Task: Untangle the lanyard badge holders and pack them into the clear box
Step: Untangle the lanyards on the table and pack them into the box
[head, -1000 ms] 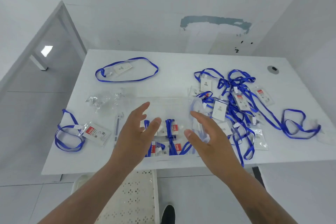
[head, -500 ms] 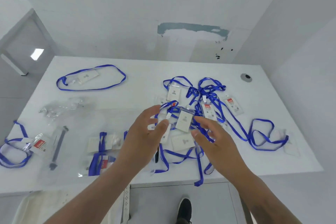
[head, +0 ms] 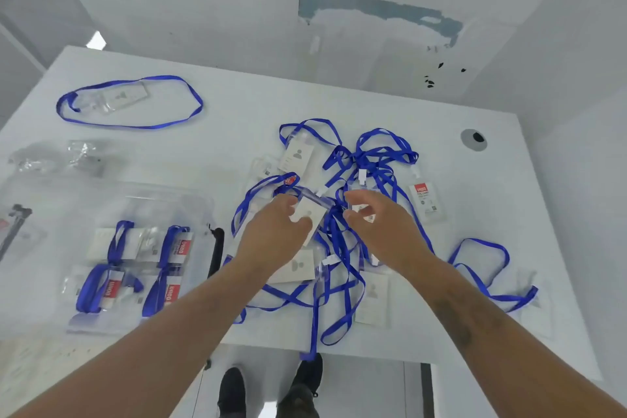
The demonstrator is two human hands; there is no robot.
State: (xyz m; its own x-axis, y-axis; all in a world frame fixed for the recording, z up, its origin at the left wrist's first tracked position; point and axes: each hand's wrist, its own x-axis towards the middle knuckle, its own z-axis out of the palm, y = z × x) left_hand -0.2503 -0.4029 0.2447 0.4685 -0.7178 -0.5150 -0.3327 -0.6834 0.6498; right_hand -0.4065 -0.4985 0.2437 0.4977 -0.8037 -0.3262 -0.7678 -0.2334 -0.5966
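A tangle of blue lanyards with clear badge holders (head: 369, 159) covers the middle and right of the white table (head: 237, 119). My left hand (head: 274, 234) pinches a badge holder (head: 310, 214) lying on the pile, thumb and fingers closed on its left edge. My right hand (head: 380, 224) hovers just right of it with fingers curled around another badge holder (head: 364, 210); its grip is partly hidden. The clear box (head: 139, 265) lies at the front left, holding several bundled lanyards with red-labelled badges.
One untangled lanyard loop with its badge (head: 129, 100) lies at the far left. Crumpled clear wrapping (head: 64, 156) sits left of centre. A grey cable port (head: 474, 139) is at the far right. A lanyard strand (head: 314, 329) hangs over the front edge above my shoes.
The view has swung right from the box to the tangled pile. Both hands moved forward onto the pile, and my left hand closed on a badge holder.
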